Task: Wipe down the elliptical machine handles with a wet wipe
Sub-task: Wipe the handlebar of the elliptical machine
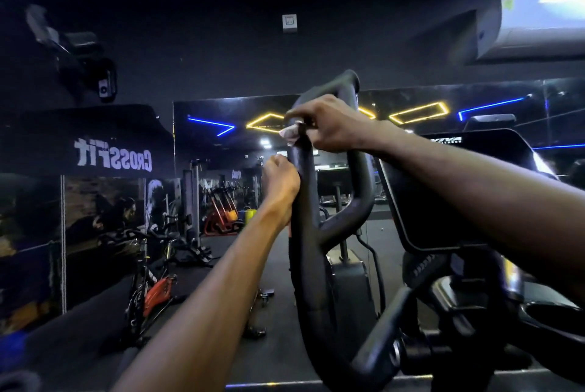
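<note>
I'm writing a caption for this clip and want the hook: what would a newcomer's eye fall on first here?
First, the two bare forearms reaching to centre frame, where the right hand presses a small white wet wipe against the looped black elliptical handle and the left hand grips it just below. Behind, yellow and blue neon ceiling lines glow in the wall mirror.

Matt black rubbery handle (304, 201); crumpled white cloth-like wipe (292, 132).

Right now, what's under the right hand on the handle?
A pale wet wipe pokes out beneath the right hand, pressed against the black handle. The rest of the wipe is covered by the fingers.
</note>
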Demonstrator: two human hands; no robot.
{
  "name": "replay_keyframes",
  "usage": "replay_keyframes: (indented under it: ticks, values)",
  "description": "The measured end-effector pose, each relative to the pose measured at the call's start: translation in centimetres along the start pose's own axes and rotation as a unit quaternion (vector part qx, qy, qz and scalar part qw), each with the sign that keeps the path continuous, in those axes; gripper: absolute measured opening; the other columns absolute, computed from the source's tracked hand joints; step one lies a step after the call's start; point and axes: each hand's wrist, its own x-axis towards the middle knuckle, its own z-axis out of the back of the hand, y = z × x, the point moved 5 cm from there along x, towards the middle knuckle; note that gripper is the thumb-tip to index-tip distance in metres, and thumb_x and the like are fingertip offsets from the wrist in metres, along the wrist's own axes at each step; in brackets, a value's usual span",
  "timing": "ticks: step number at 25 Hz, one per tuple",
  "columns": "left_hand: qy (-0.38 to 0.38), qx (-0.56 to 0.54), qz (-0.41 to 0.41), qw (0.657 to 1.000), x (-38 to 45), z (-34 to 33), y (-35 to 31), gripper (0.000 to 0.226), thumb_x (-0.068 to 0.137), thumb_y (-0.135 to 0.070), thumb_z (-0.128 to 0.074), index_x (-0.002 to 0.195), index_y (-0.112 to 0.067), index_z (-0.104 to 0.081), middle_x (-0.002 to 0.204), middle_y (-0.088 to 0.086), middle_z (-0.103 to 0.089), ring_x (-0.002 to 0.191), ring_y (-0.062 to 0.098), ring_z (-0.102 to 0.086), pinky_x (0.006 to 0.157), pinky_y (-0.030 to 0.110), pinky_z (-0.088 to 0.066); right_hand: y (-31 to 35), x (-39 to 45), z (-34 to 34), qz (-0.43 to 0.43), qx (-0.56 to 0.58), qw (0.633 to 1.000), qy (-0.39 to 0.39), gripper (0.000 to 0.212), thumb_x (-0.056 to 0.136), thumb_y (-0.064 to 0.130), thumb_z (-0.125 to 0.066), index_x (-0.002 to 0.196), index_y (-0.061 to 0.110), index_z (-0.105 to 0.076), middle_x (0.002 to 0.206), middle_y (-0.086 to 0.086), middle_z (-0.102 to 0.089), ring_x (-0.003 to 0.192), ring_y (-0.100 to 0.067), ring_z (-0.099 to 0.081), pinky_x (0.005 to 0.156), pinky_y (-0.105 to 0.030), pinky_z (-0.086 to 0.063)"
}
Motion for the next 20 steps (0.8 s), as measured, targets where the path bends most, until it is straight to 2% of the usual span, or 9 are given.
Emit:
replay_keyframes:
  ticks: [4,6,8,11,13,15,18,20]
  values:
    - [0.004,0.016,-0.022,1.000,0.4,-0.1,-0.1,0.026,0.100,-0.017,-0.035,0.084,-0.012,-0.055,0.084,0.010,-0.061,0.077,0.024,-0.059,0.065,0.036,-0.050,0.6,-0.3,-1.0,0.078,-0.046,0.996,0.004,0.013,0.079,0.022,-0.060,0.086,0.015,-0.070,0.076,-0.002,-0.068,0.072,-0.026,-0.064,0.062,-0.038,-0.049]
    - [-0.017,0.029,-0.038,0.999,0.9,0.1,-0.6,0.030,0.102,-0.018,-0.034,0.077,-0.015,-0.051,0.078,0.006,-0.056,0.073,0.019,-0.053,0.058,0.032,-0.041,-0.4,0.6,-0.3,0.030,-0.026,0.998,-0.042,0.026,0.082,0.036,-0.057,0.080,0.014,-0.071,0.075,-0.006,-0.070,0.074,-0.030,-0.065,0.064,-0.041,-0.051]
    - [-0.030,0.052,-0.056,0.997,1.6,0.2,-0.9,0.029,0.102,-0.019,-0.035,0.078,-0.014,-0.051,0.079,0.003,-0.054,0.069,0.015,-0.048,0.056,0.031,-0.035,-1.2,1.5,0.2,-0.013,-0.009,0.998,-0.067,0.038,0.080,0.040,-0.049,0.087,0.015,-0.076,0.085,-0.008,-0.074,0.083,-0.031,-0.067,0.072,-0.043,-0.053]
    - [-0.026,0.075,-0.084,0.993,2.5,0.2,-1.9,0.024,0.101,-0.020,-0.040,0.088,-0.011,-0.057,0.084,0.009,-0.058,0.068,0.013,-0.047,0.054,0.031,-0.034,-1.1,1.4,-0.6,0.049,-0.045,0.996,-0.055,0.034,0.078,0.029,-0.048,0.093,0.018,-0.077,0.090,-0.007,-0.073,0.087,-0.029,-0.067,0.074,-0.043,-0.053]
    - [-0.037,0.075,-0.094,0.992,2.9,-0.1,-2.6,0.025,0.099,-0.018,-0.038,0.090,-0.008,-0.058,0.093,0.021,-0.062,0.071,0.018,-0.049,0.059,0.033,-0.037,-2.4,1.6,0.4,-0.005,-0.036,0.996,-0.076,0.034,0.080,0.029,-0.051,0.102,0.026,-0.077,0.095,-0.005,-0.075,0.092,-0.028,-0.068,0.077,-0.040,-0.053]
    - [-0.053,0.093,-0.102,0.989,3.3,-0.4,-3.3,0.025,0.096,-0.016,-0.036,0.093,-0.005,-0.058,0.100,0.023,-0.063,0.081,0.029,-0.054,0.065,0.039,-0.038,-2.8,2.1,1.0,-0.022,-0.038,0.995,-0.086,0.040,0.077,0.027,-0.049,0.105,0.023,-0.077,0.097,-0.008,-0.076,0.093,-0.030,-0.069,0.079,-0.041,-0.054]
    - [-0.063,0.136,-0.123,0.981,4.0,-0.4,-4.2,0.021,0.099,-0.018,-0.039,0.101,-0.008,-0.058,0.096,0.008,-0.057,0.086,0.022,-0.048,0.070,0.031,-0.032,-2.2,2.2,0.0,0.050,-0.066,0.995,-0.058,0.037,0.080,0.034,-0.049,0.098,0.017,-0.076,0.088,-0.010,-0.074,0.084,-0.031,-0.068,0.076,-0.042,-0.053]
    - [-0.074,0.144,-0.138,0.977,4.8,-0.4,-4.9,0.022,0.100,-0.019,-0.039,0.103,-0.010,-0.059,0.103,0.006,-0.061,0.089,0.020,-0.050,0.074,0.030,-0.035,-3.5,2.8,1.3,-0.009,-0.065,0.995,-0.077,0.040,0.081,0.038,-0.048,0.101,0.021,-0.078,0.092,-0.008,-0.075,0.089,-0.029,-0.069,0.078,-0.040,-0.053]
